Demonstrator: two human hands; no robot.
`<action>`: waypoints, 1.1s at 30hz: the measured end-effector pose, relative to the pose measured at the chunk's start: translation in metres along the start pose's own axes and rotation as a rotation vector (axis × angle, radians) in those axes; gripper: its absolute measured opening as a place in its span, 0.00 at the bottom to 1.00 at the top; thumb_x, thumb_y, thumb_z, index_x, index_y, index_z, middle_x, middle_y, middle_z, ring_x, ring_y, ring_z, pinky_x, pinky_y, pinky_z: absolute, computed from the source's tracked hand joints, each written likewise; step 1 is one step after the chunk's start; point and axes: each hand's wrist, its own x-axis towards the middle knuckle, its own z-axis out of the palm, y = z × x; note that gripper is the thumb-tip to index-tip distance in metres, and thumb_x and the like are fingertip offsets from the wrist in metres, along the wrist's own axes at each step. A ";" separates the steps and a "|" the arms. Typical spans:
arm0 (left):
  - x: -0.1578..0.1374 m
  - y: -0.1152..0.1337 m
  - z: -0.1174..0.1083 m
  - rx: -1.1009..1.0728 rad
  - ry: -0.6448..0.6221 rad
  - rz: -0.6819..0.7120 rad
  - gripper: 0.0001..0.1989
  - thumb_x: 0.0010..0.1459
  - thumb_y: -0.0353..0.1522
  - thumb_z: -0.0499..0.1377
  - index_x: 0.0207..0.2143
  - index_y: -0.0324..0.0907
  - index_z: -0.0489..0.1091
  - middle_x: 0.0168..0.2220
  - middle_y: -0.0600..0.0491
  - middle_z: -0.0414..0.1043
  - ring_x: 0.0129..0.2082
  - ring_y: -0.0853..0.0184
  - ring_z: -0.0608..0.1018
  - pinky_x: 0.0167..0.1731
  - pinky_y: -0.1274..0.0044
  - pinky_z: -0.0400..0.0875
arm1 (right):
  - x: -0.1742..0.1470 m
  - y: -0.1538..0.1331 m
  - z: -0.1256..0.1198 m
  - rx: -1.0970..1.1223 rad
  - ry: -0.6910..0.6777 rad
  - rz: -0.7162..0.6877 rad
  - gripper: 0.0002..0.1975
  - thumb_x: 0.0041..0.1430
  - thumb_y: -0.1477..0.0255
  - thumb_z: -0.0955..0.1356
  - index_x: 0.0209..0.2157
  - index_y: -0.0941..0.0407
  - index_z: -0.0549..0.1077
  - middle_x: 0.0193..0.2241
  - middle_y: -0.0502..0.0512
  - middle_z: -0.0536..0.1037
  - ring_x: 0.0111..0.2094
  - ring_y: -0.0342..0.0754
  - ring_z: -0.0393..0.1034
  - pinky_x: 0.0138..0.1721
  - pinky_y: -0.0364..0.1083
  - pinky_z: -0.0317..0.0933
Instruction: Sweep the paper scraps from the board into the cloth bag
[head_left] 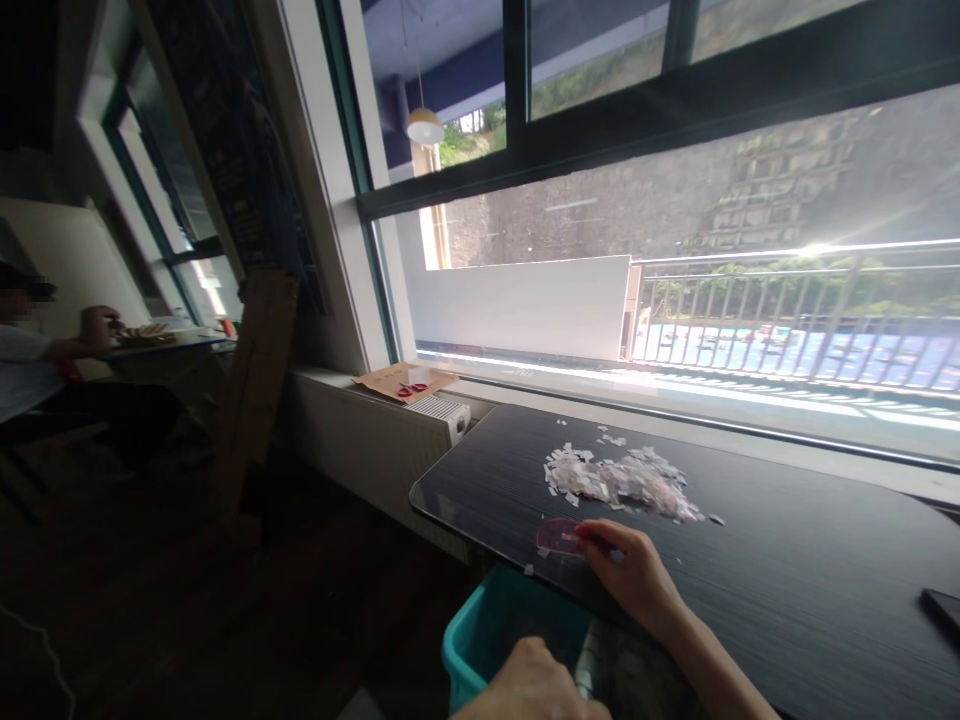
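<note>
The 1 view looked forward and down from head height, facing the window (637, 130) across the desk (795, 560), with the left hand (536, 685) and right hand (630, 565) close below.

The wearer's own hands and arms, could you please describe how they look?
The right hand is ungloved, its forearm bare: no sleeve, watch or bracelet shows. The left hand shows no glove either; the lower edge crops it.
</note>
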 end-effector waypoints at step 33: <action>0.013 -0.008 0.022 -0.049 0.024 -0.020 0.07 0.59 0.36 0.62 0.40 0.46 0.75 0.27 0.51 0.78 0.23 0.57 0.79 0.27 0.70 0.65 | -0.004 -0.018 -0.009 0.118 -0.024 0.062 0.09 0.50 0.74 0.64 0.28 0.57 0.77 0.22 0.50 0.78 0.24 0.44 0.69 0.27 0.41 0.63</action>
